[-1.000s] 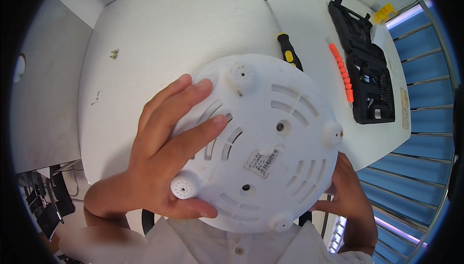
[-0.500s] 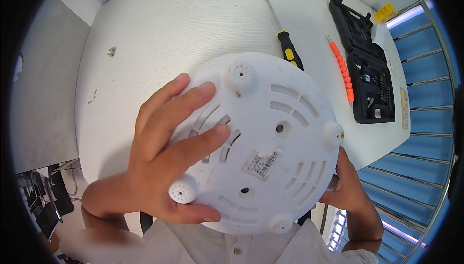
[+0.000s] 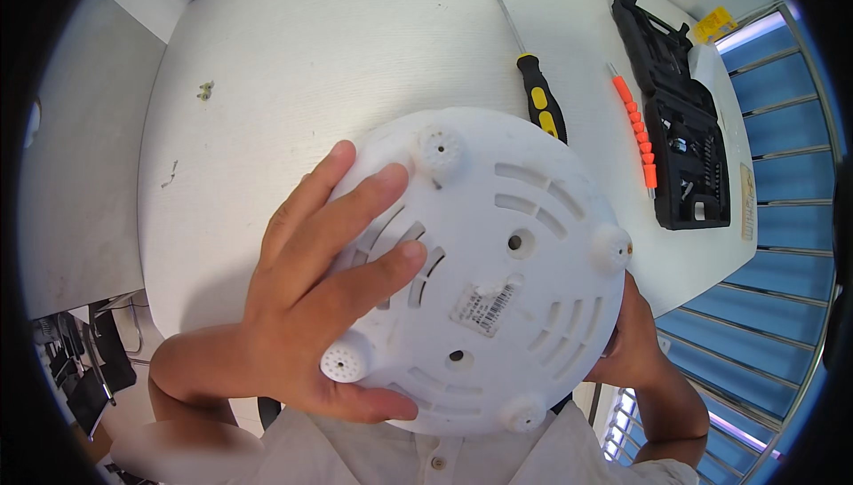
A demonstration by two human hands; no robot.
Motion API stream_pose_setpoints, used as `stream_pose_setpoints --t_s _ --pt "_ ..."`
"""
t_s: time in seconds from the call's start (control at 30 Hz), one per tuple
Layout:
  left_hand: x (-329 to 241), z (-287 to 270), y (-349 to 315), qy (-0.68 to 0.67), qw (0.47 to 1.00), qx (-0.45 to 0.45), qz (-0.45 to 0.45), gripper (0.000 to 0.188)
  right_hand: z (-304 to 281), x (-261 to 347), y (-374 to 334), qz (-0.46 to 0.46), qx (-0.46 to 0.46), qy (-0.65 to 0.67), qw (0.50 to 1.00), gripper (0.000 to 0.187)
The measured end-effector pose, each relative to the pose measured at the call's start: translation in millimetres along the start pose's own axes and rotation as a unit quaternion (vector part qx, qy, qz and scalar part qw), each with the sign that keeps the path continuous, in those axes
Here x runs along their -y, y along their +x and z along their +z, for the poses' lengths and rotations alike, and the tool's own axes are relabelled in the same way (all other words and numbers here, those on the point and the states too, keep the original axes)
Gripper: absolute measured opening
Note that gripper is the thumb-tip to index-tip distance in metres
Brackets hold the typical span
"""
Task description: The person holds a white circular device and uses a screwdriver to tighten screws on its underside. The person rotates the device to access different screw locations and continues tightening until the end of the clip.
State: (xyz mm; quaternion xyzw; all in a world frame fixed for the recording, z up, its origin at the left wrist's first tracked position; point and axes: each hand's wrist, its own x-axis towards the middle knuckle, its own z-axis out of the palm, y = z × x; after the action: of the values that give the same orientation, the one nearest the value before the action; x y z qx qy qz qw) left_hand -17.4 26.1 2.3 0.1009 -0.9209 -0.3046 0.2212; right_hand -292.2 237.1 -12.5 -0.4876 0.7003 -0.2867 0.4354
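Note:
A round white plastic appliance base is held up in front of me, its underside facing me. That underside has several knobby feet, curved vent slots, two recessed screw holes and a barcode label. My left hand lies across its left side with the fingers spread over the vents, the thumb lower down and one foot between thumb and fingers. At the lower right edge, my right hand supports the base from the side; its fingers are mostly hidden behind it.
Beyond the base, a black and yellow screwdriver lies on the white table. An orange flexible bit extension rests beside an open black tool case at the right. Small screws lie at the left. A metal railing stands past the table's right edge.
The base has shifted slightly downward in view, and my left hand has moved a little right and down with it. More of the screwdriver handle shows. Both hands keep their hold.

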Motion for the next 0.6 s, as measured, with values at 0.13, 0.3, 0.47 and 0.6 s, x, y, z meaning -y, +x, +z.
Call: stream_pose_setpoints --t_s 0.13,0.3,0.47,0.6 --pt "2 5 -3 -0.010 0.999 -0.021 0.022 0.091 1 3 -1 0.025 0.010 -0.015 1.000 0.129" --pt "45 -6 13 0.002 0.996 -0.034 0.081 0.095 20 -4 -2 -0.012 -0.005 -0.033 0.999 0.131" --pt "63 -12 14 -0.013 0.956 -0.248 -0.158 0.085 30 -1 3 -0.049 0.066 0.019 0.996 0.110" --pt "49 -4 -5 -0.084 0.933 -0.281 -0.208 0.082 21 18 5 -0.069 0.073 -0.062 0.993 0.099"
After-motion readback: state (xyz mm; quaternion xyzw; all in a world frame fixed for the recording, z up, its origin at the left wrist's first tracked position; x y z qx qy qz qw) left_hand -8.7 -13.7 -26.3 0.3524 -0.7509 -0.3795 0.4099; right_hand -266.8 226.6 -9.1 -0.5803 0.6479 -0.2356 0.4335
